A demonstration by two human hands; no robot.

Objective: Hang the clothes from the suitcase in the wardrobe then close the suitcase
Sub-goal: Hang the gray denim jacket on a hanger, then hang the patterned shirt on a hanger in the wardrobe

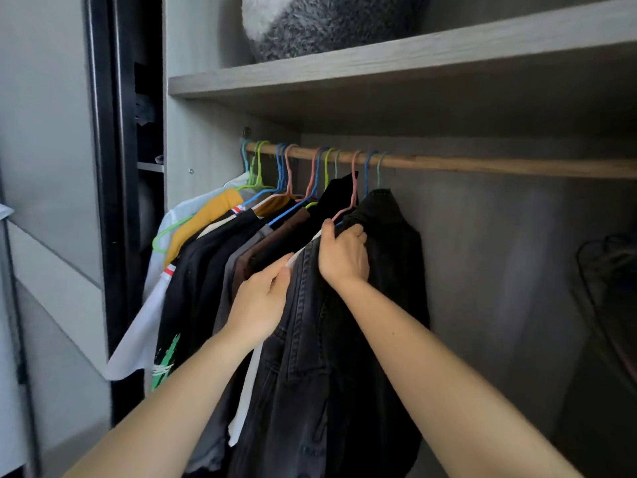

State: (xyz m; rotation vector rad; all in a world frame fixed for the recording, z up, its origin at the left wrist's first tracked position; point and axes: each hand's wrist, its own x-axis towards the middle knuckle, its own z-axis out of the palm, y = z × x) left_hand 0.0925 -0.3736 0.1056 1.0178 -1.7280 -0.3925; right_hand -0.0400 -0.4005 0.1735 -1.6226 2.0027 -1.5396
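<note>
Fingers (355,233) of right hand (343,253) curl round black denim jacket (310,357) shoulder; left hand (262,301) pinches its front edge

The rail (482,165) is bare pale wood, matt and faintly streaked. The shelf (379,65) above it has a matt grey wood-grain face and carries a bundle (327,25) of shaggy grey and white pile. The hangers (354,177) look like thin, smooth coloured plastic. The denim jacket (310,357) is washed black cloth, matt, with raised stitched seams. The white shirt (138,339) is smooth cloth. The door frame (103,167) is glossy black.
</note>
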